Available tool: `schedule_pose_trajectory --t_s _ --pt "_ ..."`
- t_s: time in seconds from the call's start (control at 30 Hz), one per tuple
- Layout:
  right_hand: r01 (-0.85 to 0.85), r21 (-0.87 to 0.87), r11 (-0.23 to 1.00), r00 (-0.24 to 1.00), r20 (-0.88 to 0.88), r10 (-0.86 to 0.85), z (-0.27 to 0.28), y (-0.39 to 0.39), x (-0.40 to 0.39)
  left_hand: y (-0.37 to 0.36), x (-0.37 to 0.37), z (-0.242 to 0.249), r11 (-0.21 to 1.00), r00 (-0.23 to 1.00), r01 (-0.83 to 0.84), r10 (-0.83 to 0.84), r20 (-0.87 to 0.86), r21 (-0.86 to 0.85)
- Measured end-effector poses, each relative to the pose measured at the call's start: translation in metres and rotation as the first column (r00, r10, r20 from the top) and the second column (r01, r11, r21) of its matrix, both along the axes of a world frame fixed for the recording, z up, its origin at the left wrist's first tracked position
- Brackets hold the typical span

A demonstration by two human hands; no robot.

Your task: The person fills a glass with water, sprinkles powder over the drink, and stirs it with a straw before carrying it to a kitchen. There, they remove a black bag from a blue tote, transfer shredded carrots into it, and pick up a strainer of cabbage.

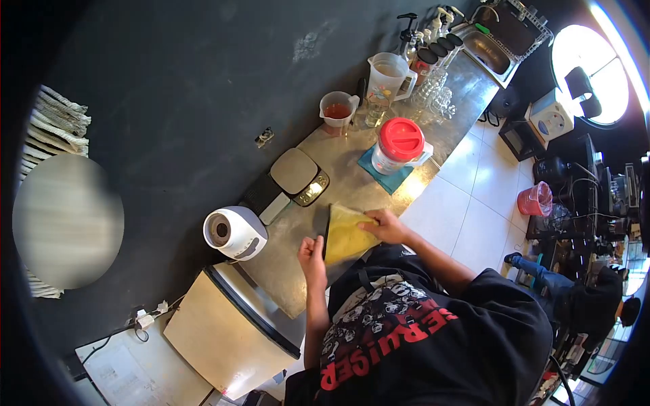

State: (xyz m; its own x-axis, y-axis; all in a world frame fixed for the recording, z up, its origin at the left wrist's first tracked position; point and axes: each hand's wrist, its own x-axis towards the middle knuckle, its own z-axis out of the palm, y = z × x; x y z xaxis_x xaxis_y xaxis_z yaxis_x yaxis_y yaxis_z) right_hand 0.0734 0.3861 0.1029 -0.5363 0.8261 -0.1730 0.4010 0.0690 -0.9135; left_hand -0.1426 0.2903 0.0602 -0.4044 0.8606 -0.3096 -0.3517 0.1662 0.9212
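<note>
My right hand grips the upper right part of a yellow cloth, fingers closed over its edge. The cloth hangs spread above the metal counter, its lower edge blurred and its left side dark. Just left of it is my left hand, fingers partly curled and apart; nothing shows clearly between them. Beyond the hands lies a digital scale with a lit display. A clear pitcher with a red lid stands on a folded teal cloth.
A white appliance sits at the counter's left end, beside a cream-coloured cabinet. Along the wall stand a measuring jug of reddish liquid, a tall pitcher and several glasses. A sink is farther back.
</note>
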Motion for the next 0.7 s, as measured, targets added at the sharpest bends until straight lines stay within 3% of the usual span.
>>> schedule_pose_trajectory --t_s 0.07,0.13,0.2,0.23,0.27,0.33,0.4,0.47,0.5,0.53,0.6,0.63,0.7 --pt "0.046 -0.100 0.994 0.998 -0.027 -0.049 0.011 0.006 0.018 0.006 -0.005 0.032 0.997 0.978 0.075 -0.069 0.196 -0.024" --pt "-0.023 -0.183 0.983 0.998 -0.058 0.013 0.015 0.003 0.028 0.011 -0.004 0.036 0.989 0.963 0.148 -0.143 0.230 -0.001" --pt "-0.099 -0.326 0.940 0.966 -0.259 0.012 0.002 -0.003 0.028 0.018 0.009 0.051 0.897 0.914 0.403 -0.387 0.118 -0.179" --pt "-0.111 -0.448 0.887 0.925 -0.373 -0.072 0.012 -0.004 0.027 0.019 0.011 0.043 0.851 0.875 0.483 -0.480 0.071 -0.206" --pt "-0.121 -0.446 0.887 0.924 -0.377 -0.063 0.020 -0.002 0.024 0.021 0.014 0.044 0.856 0.879 0.474 -0.471 0.067 -0.205" --pt "-0.049 -0.466 0.883 0.877 -0.443 -0.185 0.032 0.006 0.022 0.027 0.020 0.049 0.721 0.729 0.679 -0.685 0.005 -0.137" --pt "-0.021 -0.435 0.900 0.888 -0.422 -0.183 0.031 0.019 0.032 0.028 0.026 0.051 0.794 0.804 0.587 -0.594 0.001 -0.157" --pt "-0.201 -0.436 0.877 0.863 -0.502 -0.052 0.007 0.036 0.050 0.035 0.028 0.056 0.864 0.838 0.495 -0.503 -0.211 -0.096" --pt "-0.143 0.042 0.989 0.948 -0.282 0.149 -0.004 0.046 0.053 0.037 0.030 0.065 0.853 0.798 0.507 -0.518 -0.308 -0.123" --pt "-0.148 0.040 0.988 0.946 -0.284 0.154 0.008 0.048 0.050 0.041 0.036 0.073 0.856 0.800 0.502 -0.514 -0.308 -0.126" --pt "0.098 0.166 0.981 0.924 -0.381 -0.028 0.056 0.048 0.032 0.051 0.054 0.087 0.805 0.690 0.573 -0.575 -0.440 -0.153" --pt "0.096 0.163 0.982 0.925 -0.380 -0.027 0.070 0.051 0.032 0.060 0.062 0.101 0.770 0.597 0.618 -0.592 -0.542 -0.161" --pt "-0.279 0.528 0.802 0.941 -0.015 0.338 0.088 0.066 0.035 0.072 0.076 0.110 0.758 0.556 0.635 -0.583 -0.593 -0.149"
